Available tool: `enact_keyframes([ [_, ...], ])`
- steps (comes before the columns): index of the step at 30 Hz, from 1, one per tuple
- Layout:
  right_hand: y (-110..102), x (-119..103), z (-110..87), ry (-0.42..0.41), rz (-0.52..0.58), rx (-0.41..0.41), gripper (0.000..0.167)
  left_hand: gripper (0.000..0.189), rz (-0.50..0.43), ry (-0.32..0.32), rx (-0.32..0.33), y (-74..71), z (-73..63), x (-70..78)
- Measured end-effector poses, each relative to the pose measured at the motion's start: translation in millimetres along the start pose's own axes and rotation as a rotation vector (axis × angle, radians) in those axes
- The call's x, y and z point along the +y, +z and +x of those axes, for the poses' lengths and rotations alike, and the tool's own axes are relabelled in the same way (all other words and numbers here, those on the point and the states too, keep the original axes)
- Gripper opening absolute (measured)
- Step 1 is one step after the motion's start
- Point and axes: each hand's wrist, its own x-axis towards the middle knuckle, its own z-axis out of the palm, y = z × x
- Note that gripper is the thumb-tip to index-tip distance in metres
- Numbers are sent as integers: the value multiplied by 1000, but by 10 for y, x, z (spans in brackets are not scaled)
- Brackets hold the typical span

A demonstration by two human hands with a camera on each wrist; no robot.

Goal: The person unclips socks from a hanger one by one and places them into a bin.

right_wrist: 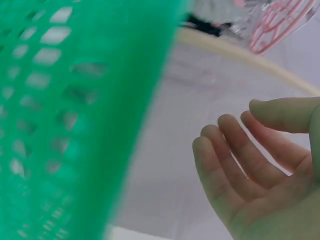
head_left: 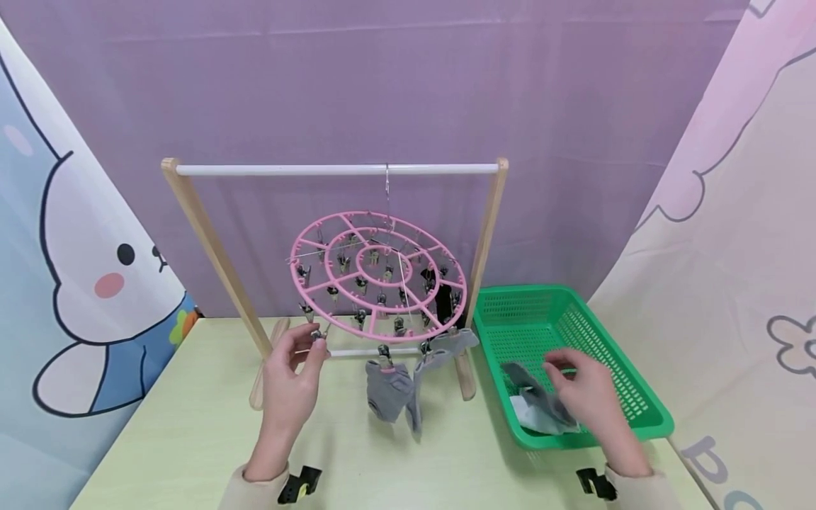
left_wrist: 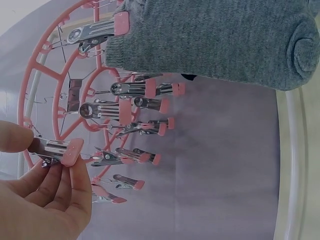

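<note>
A round pink clip hanger hangs from a rack, with many metal clips round its rings. My left hand is at its near left edge, pinching one clip between thumb and fingers; nothing shows in that clip's pink-tipped mouth. A grey sock hangs from the front of the hanger, and more grey fabric hangs just right of it. Over the green basket my right hand hovers with loosely bent fingers and holds nothing. Grey socks and a paler piece lie in the basket.
The rack has wooden legs and a white top bar. A black item hangs at the hanger's right side. Everything stands on a pale yellow table, with a purple cloth behind.
</note>
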Motion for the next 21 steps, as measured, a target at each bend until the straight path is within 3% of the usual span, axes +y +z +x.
enact_keyframes([
  [12, 100, -434, 38, -196, 176, 114, 17, 24, 5, 6, 4, 6, -15, -8],
  [18, 277, -620, 49, -301, 316, 151, 21, 24, -17, 4, 3, 6, -21, -11],
  [21, 370, -698, 42, -304, 378, 150, 22, 25, -30, -7, -1, 0, -21, -13],
])
